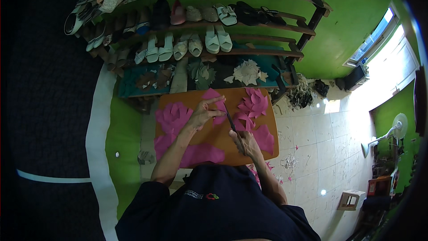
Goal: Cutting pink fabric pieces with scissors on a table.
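My left hand point(203, 115) is closed, pinching a pink sheet piece point(211, 93) above the far middle of the orange table point(232, 144). A pair of dark scissors point(231, 121) is gripped in my right hand point(248, 143), their blades pointing up and left at the right edge of that piece. Whether the blades are parted is too fine to make out. Pink cut pieces lie heaped on the left point(171, 117) and on the right point(254, 102). Nearer to me a larger pink sheet point(201, 153) is spread out, partly under my left forearm.
Behind the table stands a wooden rack point(267, 26) of sandals and shoes. Its low shelf bears piles of green point(201, 75) and cream cut pieces point(247, 72). Scraps point(290, 161) litter the tiled floor on the right. A white fan point(398, 127) and small wooden stool point(351, 200) stand farther right.
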A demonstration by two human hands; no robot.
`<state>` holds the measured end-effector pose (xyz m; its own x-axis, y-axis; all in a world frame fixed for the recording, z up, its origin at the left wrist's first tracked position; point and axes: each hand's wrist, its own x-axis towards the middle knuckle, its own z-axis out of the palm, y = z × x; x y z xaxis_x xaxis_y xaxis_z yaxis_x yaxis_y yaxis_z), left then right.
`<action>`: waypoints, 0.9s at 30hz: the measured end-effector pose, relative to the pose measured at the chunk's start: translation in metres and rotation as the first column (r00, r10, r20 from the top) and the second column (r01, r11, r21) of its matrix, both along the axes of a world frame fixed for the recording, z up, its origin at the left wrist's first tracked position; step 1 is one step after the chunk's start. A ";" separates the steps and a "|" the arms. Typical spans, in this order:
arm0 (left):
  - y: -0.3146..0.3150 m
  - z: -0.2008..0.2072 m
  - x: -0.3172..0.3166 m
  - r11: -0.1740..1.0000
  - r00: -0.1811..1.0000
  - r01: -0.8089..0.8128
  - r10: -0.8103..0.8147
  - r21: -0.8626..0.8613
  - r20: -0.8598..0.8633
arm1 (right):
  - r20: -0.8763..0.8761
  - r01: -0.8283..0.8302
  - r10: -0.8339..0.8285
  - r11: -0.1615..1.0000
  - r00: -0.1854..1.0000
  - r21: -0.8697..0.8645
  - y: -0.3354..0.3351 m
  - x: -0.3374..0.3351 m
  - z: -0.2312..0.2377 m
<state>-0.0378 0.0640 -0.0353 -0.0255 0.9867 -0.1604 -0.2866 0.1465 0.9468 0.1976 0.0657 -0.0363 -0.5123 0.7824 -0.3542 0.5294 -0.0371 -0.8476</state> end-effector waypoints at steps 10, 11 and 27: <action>0.000 -0.005 0.010 0.997 0.997 -0.071 0.072 -0.016 0.008 | -0.042 0.041 -0.042 0.999 0.998 -0.025 0.001 -0.006 -0.015; -0.001 -0.004 0.010 0.997 0.997 -0.076 0.076 -0.014 0.006 | -0.042 0.040 -0.041 0.999 0.998 -0.026 0.001 -0.007 -0.014; 0.001 0.000 -0.001 0.999 1.000 0.018 -0.017 0.044 -0.012 | 0.080 0.040 -0.041 0.999 0.996 0.017 0.005 0.001 -0.007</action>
<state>-0.0390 0.0654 -0.0354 -0.0101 0.9931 -0.1165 -0.2729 0.1093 0.9558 0.1983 0.0708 -0.0431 -0.4505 0.8076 -0.3806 0.5941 -0.0470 -0.8030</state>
